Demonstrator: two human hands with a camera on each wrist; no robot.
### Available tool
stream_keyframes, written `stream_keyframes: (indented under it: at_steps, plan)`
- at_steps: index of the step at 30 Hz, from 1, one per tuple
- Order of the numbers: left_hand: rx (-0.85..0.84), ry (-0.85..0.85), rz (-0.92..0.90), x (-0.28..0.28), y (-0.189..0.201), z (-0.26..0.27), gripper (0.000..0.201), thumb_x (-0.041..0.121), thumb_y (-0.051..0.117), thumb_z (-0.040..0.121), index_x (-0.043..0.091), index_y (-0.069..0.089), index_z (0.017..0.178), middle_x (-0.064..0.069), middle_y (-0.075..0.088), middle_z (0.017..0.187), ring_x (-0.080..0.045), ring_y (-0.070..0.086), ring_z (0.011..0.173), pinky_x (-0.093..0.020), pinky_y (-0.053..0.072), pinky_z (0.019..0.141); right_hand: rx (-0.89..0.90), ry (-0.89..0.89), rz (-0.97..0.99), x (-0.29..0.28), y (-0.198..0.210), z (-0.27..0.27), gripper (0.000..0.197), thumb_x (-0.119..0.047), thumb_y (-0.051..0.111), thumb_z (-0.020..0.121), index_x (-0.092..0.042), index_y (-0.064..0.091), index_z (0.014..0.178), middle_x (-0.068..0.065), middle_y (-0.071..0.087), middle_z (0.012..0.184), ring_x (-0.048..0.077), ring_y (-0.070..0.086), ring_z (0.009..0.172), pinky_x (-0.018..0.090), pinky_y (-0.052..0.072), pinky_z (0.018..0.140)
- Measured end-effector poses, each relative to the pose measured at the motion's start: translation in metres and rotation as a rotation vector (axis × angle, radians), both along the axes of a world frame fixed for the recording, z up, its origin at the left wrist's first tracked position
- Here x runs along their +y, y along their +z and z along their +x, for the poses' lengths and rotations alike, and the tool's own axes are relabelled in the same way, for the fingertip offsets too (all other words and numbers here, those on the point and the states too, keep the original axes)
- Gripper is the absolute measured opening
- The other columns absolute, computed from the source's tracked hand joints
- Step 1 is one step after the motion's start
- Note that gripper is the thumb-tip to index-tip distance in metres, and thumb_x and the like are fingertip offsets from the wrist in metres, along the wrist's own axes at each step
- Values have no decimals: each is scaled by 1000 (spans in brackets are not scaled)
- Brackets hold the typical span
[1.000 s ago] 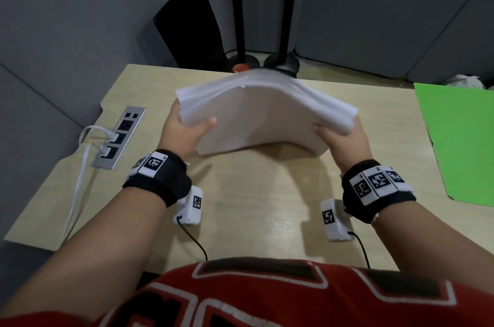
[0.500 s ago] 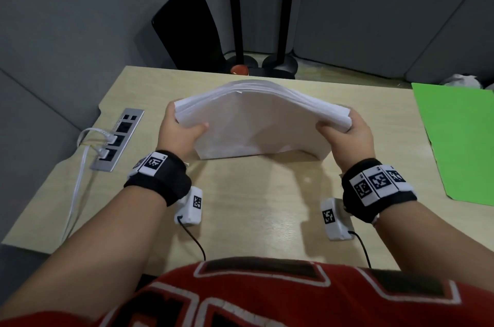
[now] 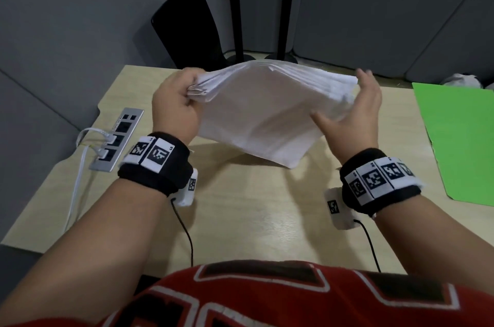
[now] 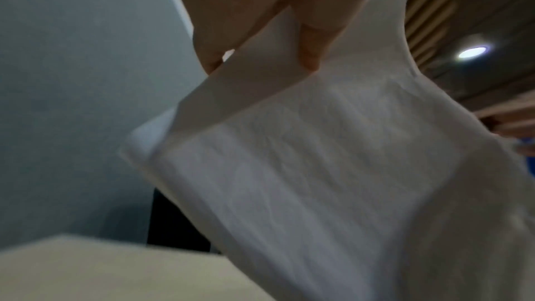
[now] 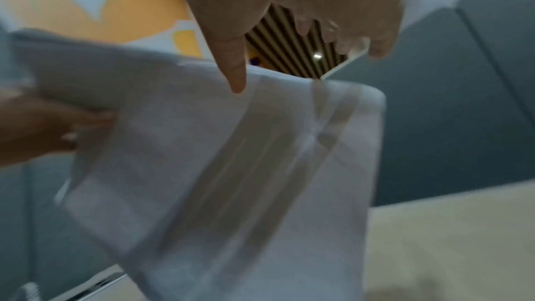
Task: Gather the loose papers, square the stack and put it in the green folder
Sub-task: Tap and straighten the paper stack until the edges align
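The stack of white papers [image 3: 262, 115] was held clear of the wooden desk [image 3: 256, 209], tilted, with one corner hanging toward the desktop. Half a second earlier it had been gripped at both ends and held roughly level; by this moment it had been turned in the air. The left hand [image 3: 173, 110] was curled round the left end of the stack, thumb in front and fingers behind, as was confirmed in the left wrist view, where the fingers [image 4: 312, 38] were seen pressed against the sheets. The grip of the right hand [image 3: 352, 118] had been released: its fingers were spread and nearly straight, laid along the right edge of the stack rather than wrapped round it, and in the right wrist view the thumb tip [image 5: 236, 77] was seen only touching the paper.

The sheet edges at the left end were seen fanned and uneven, so the stack was judged not yet squared. The rotation was taken as preparation for tapping an edge on the desk. The green folder [image 3: 459, 139] lay flat at the desk's right edge, well apart from the papers. Whether it was open or closed could not be told. A power strip [image 3: 117, 139] was set into the desk at the left.
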State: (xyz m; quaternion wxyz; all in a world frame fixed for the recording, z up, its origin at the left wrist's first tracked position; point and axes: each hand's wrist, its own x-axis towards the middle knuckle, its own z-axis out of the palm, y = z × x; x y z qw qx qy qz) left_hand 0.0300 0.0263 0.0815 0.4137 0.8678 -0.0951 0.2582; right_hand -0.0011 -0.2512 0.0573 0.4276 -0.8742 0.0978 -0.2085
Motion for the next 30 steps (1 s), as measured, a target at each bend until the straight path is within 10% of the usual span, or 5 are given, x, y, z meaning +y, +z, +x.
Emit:
stream_keyframes:
  at_steps: [6, 14, 21, 25, 30]
  plan:
    - [-221, -183, 506, -29, 32, -7, 29, 5, 57, 74, 23, 71, 93, 5, 69, 86, -27, 60, 83, -39, 42, 78, -196, 388, -289, 40, 32, -2, 68, -19, 67, 72, -19, 45, 136, 1, 42, 147, 19, 38, 136, 45, 34, 109]
    - [66, -1, 272, -11, 40, -11, 16, 26, 63, 77, 23, 61, 93, 3, 67, 86, -21, 60, 83, -36, 47, 73, -209, 266, 152, 29, 32, -1, 24, -10, 58, 89, -22, 71, 104, -29, 60, 82, -16, 55, 74, 7, 41, 72]
    - [167, -100, -262, -7, 47, -11, 28, 14, 76, 72, 32, 54, 73, 14, 58, 69, -2, 54, 64, -22, 46, 64, -208, 189, 382, 25, 33, -3, 18, -12, 52, 92, -26, 61, 99, -19, 63, 86, -6, 57, 80, 15, 45, 78]
    - [170, -314, -725, -18, 51, -10, 25, 11, 76, 66, 25, 58, 76, 5, 61, 75, -16, 56, 76, -31, 48, 71, -244, 218, 510, 27, 36, -7, 19, -13, 54, 87, -29, 60, 93, -7, 64, 86, 11, 59, 84, 30, 49, 78]
    - [584, -261, -454, -33, 21, -17, 51, 27, 72, 73, 5, 60, 118, -10, 69, 113, -24, 66, 104, -43, 52, 93, 27, 252, 464, 27, 25, -7, 24, -14, 60, 82, -28, 60, 101, -3, 68, 98, 17, 64, 94, 40, 54, 85]
